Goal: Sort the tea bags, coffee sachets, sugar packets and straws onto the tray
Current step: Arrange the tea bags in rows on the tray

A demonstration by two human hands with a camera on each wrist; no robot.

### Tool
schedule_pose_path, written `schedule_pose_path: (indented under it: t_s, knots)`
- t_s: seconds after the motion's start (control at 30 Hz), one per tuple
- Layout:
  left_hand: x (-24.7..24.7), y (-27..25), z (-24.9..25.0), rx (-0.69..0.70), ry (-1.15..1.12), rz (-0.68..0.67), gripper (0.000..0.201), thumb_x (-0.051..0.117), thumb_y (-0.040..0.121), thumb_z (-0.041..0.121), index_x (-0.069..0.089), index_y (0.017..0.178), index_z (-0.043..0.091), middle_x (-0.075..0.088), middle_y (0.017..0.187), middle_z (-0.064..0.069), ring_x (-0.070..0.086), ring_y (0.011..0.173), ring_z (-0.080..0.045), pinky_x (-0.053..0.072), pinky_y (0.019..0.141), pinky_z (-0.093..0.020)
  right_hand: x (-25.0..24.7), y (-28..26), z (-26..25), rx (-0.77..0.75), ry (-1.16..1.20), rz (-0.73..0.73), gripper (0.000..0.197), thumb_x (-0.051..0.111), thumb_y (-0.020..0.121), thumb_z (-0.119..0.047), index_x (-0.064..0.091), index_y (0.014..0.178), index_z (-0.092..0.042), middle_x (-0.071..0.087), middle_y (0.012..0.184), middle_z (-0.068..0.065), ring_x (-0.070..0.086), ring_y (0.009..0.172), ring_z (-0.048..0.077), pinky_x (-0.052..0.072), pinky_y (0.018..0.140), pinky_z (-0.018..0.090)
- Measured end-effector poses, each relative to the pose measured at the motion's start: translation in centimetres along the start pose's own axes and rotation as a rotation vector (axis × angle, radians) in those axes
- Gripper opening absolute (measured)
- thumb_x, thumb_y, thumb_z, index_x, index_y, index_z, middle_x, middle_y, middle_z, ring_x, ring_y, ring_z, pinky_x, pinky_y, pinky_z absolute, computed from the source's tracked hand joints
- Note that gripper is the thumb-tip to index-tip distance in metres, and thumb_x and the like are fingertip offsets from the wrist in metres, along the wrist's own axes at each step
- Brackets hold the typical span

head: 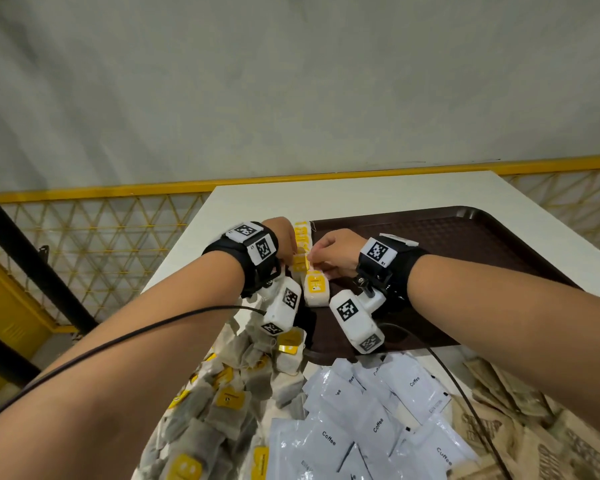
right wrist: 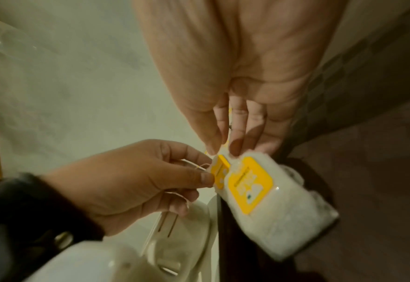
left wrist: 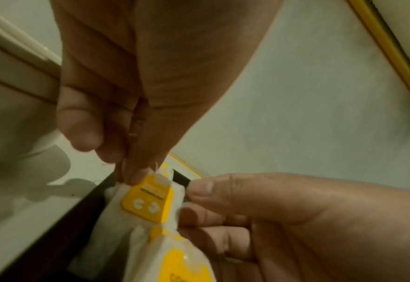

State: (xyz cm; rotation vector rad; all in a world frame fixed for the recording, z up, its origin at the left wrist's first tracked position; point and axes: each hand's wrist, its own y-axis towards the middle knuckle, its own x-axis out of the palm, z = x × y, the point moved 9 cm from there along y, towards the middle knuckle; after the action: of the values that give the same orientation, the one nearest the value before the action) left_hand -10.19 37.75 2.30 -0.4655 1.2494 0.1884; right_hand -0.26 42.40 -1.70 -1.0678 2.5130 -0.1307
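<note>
A row of white tea bags (head: 302,233) with yellow tags runs along the left edge of the brown tray (head: 465,244). Both hands meet over this row. My left hand (head: 293,258) pinches the yellow tag (left wrist: 148,202) of one tea bag between thumb and fingers (left wrist: 131,177). My right hand (head: 314,263) pinches the same bag's top edge with thumb and forefinger (right wrist: 223,150). Just in front lies another tea bag (right wrist: 271,200), flat on the tray rim (head: 316,289). In the right wrist view my left hand (right wrist: 208,175) comes in from the left. No straws are in view.
On the white table (head: 257,202) near me lie a heap of loose tea bags (head: 229,393), white coffee sachets (head: 378,410) and brown sugar packets (head: 534,427). A yellow mesh fence (head: 101,237) stands beyond the table's left edge. Black cables trail from both wrists.
</note>
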Motion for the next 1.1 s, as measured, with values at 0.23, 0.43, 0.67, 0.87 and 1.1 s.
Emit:
schedule_pose_path:
  t_s: [0.23, 0.43, 0.67, 0.87, 1.1]
  knots:
    - [1.0, 0.5, 0.0, -0.049, 0.092, -0.013, 0.023, 0.071, 0.078, 0.010, 0.070, 0.099, 0.000, 0.072, 0.097, -0.016, 0.069, 0.090, -0.029, 0.057, 0.083, -0.039, -0.1, -1.8, 1.4, 0.116, -0.199, -0.170, 0.024, 0.077, 0.077, -0.006, 0.056, 0.086, -0.012, 0.055, 0.062, 0.004, 0.053, 0.056, 0.013, 0.050, 0.062, 0.027]
    - [0.8, 0.3, 0.3, -0.041, 0.132, -0.005, 0.024, 0.071, 0.077, 0.010, 0.071, 0.098, -0.001, 0.071, 0.096, -0.017, 0.060, 0.075, -0.025, 0.055, 0.079, -0.036, 0.7, -2.3, 0.8, 0.041, -0.141, -0.151, 0.029, 0.073, 0.075, 0.007, 0.055, 0.089, -0.011, 0.060, 0.072, 0.013, 0.059, 0.077, 0.030, 0.049, 0.066, 0.034]
    - [-0.1, 0.1, -0.6, -0.068, 0.014, 0.073, 0.023, 0.056, 0.090, 0.006, 0.065, 0.110, 0.000, 0.064, 0.092, -0.010, 0.061, 0.079, -0.024, 0.053, 0.077, -0.031, 0.4, -2.2, 0.4, -0.012, -0.077, -0.015, 0.027, 0.072, 0.075, 0.009, 0.055, 0.081, -0.011, 0.056, 0.067, 0.007, 0.057, 0.057, 0.015, 0.053, 0.058, 0.028]
    - [0.9, -1.5, -0.3, -0.007, -0.134, -0.091, 0.022, 0.063, 0.086, 0.001, 0.069, 0.108, 0.001, 0.062, 0.071, -0.004, 0.057, 0.050, -0.010, 0.051, 0.061, -0.027, 0.5, -2.3, 0.1, -0.014, -0.056, 0.013, 0.025, 0.069, 0.077, 0.009, 0.056, 0.082, -0.012, 0.056, 0.069, 0.008, 0.056, 0.057, 0.016, 0.054, 0.057, 0.027]
    - [1.2, -1.5, -0.2, 0.000, -0.080, -0.084, 0.024, 0.062, 0.087, 0.003, 0.069, 0.110, 0.005, 0.065, 0.081, -0.007, 0.054, 0.056, -0.010, 0.047, 0.049, -0.019, 1.0, -2.6, 0.0, -0.013, -0.009, 0.020, 0.025, 0.067, 0.077, 0.012, 0.055, 0.084, -0.009, 0.056, 0.073, 0.011, 0.057, 0.060, 0.019, 0.057, 0.060, 0.031]
